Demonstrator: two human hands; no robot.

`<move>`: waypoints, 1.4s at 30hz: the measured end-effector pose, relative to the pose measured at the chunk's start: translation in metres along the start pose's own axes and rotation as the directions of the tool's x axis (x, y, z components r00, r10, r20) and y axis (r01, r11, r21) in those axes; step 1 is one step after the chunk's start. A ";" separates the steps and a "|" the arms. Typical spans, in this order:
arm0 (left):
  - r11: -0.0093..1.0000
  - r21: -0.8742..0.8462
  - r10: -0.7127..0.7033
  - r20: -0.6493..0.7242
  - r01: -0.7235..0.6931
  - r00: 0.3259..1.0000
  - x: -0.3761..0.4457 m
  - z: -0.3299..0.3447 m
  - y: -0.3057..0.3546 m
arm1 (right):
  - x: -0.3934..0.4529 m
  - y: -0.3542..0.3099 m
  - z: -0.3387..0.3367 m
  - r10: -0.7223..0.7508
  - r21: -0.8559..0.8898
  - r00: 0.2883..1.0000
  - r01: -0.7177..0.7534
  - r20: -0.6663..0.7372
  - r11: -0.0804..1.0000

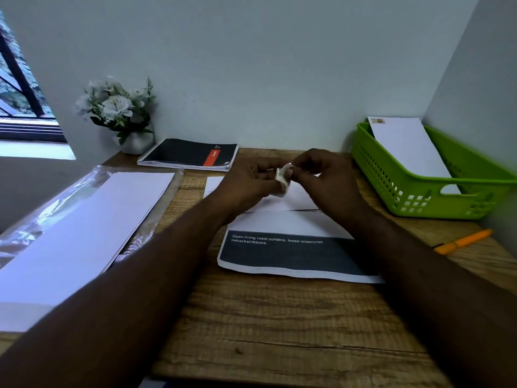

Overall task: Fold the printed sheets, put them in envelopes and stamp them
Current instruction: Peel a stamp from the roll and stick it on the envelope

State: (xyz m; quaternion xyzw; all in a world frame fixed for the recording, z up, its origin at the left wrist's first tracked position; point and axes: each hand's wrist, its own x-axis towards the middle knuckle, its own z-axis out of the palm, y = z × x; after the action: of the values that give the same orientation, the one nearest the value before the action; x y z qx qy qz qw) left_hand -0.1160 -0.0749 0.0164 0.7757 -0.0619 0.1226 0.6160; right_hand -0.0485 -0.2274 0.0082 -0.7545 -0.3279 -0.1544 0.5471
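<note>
While both hands (293,177) pinch a stamp (283,177), stamped envelope (405,147) in green basket (391,186)

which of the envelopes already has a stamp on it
The envelope standing in the green basket at the right: a stamp shows on its top corner. The envelope under the hands and those in the plastic pack show none.

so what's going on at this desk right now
A person is working at a wooden desk. Both hands, left hand and right hand, pinch a small white bit of paper, probably a stamp, above an envelope. A printed sheet lies in front of it. One stamped envelope already stands in the green basket, and a pack of envelopes waits on the left.
</note>
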 end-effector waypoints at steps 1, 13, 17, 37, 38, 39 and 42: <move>1.000 0.019 -0.005 0.005 0.005 1.000 0.000 -0.002 -0.001 | 0.000 -0.001 0.000 0.037 0.061 0.999 -0.037 0.001 0.997; 0.970 0.188 -0.176 0.111 0.154 0.978 0.002 -0.011 0.003 | -0.001 -0.006 -0.003 0.150 0.265 0.989 -0.143 -0.006 0.954; 0.968 0.219 -0.141 0.057 0.126 0.988 0.002 -0.009 0.003 | 0.000 -0.011 -0.005 0.207 0.283 0.978 -0.204 0.019 0.937; 0.956 0.291 -0.038 -0.001 0.037 0.999 0.005 -0.007 -0.001 | -0.001 -0.020 -0.014 0.256 0.310 0.950 -0.302 0.180 0.902; 0.957 0.288 -0.033 0.002 0.031 0.999 0.004 -0.007 -0.001 | -0.001 -0.020 -0.013 0.266 0.322 0.948 -0.309 0.173 0.895; 0.960 0.279 -0.030 0.004 0.028 1.000 0.004 -0.007 0.000 | -0.001 -0.020 -0.013 0.278 0.338 0.947 -0.319 0.164 0.885; 0.972 0.235 -0.017 -0.007 0.018 1.000 0.005 -0.007 0.001 | -0.001 -0.021 -0.010 0.326 0.386 0.936 -0.351 0.131 0.853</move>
State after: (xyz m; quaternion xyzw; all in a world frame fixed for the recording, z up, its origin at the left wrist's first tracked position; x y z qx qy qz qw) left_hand -0.1126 -0.0683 0.0199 0.8432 -0.0386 0.1258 0.5212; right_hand -0.0617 -0.2329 0.0260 -0.6756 -0.2312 0.0382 0.6990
